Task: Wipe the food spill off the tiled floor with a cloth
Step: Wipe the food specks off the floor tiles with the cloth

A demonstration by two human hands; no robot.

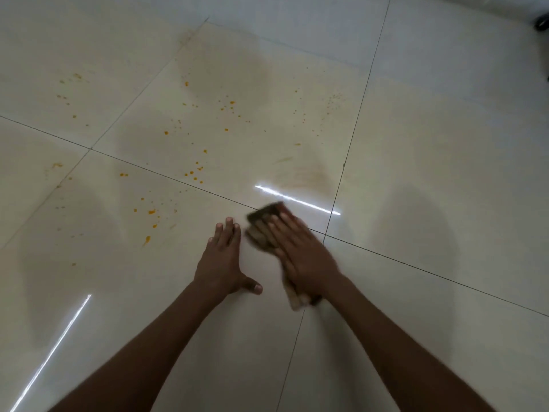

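Observation:
Orange-yellow food spots [196, 171] lie scattered over the glossy cream floor tiles [416, 179], mostly to the left of and beyond my hands. My right hand [300, 254] presses flat on a brown and tan striped cloth [261, 230], which lies on the floor near a crossing of grout lines; the cloth is blurred and mostly covered by the hand. My left hand [221, 260] rests flat on the tile just left of the cloth, fingers spread, holding nothing. A faint smeared patch [300, 173] shows beyond the cloth.
A dark object [542, 23] sits at the far right top edge. Bright light streaks [297, 200] reflect off the tiles. More spots [66, 98] lie on the far left tile.

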